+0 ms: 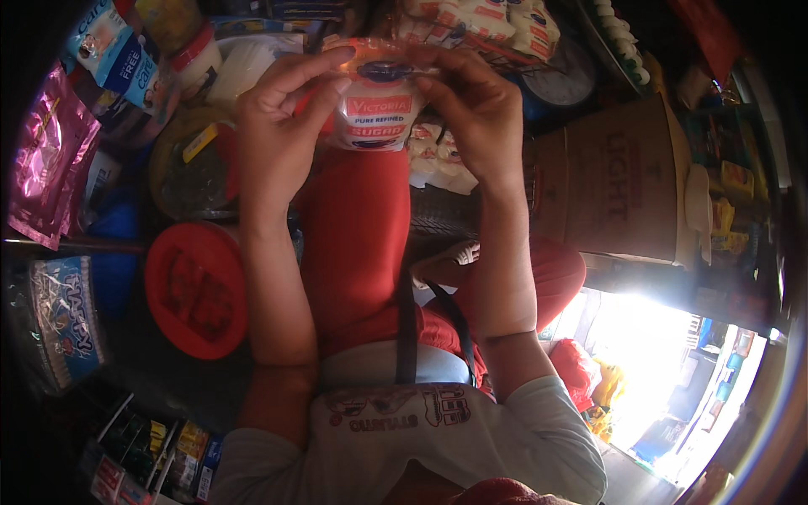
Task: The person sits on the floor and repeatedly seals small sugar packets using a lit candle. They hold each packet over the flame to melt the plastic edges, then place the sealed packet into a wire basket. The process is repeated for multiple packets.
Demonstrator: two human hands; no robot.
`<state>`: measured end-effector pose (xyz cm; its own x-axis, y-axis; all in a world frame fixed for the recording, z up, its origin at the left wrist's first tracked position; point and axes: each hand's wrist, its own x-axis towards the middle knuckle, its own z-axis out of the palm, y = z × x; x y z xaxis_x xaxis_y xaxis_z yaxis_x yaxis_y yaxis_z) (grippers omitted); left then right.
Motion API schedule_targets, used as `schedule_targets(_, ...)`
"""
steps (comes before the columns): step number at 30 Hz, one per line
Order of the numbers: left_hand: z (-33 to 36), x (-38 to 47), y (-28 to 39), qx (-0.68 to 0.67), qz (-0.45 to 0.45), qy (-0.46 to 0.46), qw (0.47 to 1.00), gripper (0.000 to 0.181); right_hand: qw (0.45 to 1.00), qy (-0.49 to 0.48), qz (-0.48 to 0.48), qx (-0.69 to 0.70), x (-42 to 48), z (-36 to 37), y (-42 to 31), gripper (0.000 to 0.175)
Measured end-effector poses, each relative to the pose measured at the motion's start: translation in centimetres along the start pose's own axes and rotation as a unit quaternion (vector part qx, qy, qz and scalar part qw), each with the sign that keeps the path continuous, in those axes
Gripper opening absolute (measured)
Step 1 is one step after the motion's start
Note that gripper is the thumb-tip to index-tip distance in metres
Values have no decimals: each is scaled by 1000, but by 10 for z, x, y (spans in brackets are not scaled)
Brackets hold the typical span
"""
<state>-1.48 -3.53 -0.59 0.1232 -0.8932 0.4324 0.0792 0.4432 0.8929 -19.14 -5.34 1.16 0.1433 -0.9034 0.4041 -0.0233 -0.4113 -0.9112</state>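
Note:
A clear printed plastic bag of white refined sugar [375, 120] is held upright above my red-clad knee. My left hand [287, 107] pinches its top at the left side between thumb and fingers. On the opposite side, my right hand [470, 101] pinches the top of the same bag. The plastic between the two hands is spread flat and catches an orange light. Whether the bag's mouth is sealed cannot be seen. Several similar sugar bags [442, 158] sit in a wire rack behind my right wrist. More filled bags [492, 25] are heaped at the top.
A cardboard box [618, 183] stands on the right, beside a round dial scale [558, 79]. To the left are a red round lid [197, 290], a wide jar [196, 164] and pink foil packs [53, 158]. Bright light enters at the lower right, near a red plastic bag [574, 372].

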Motion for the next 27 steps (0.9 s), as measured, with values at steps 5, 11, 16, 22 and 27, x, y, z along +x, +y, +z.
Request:
schedule_targets(5,0,-5,15,261,65,19,963,16,982,-13,-9,-186,1,-13,-8,21)
schedule_targets(11,8,-4,0,63,5,73,995,14,964,-23,-113,-239,8,-13,0,17)
schedule_targets(16,21,-1,-35,-212,-181,26,960,25,977,36,67,200,3,29,26,12)
schedule_targets(22,19,25,-76,-327,-220,80,916,25,966,89,86,226,22,36,65,9)
schedule_targets(27,13,40,-151,-360,-301,151,870,23,918,111,244,291,46,32,135,9)
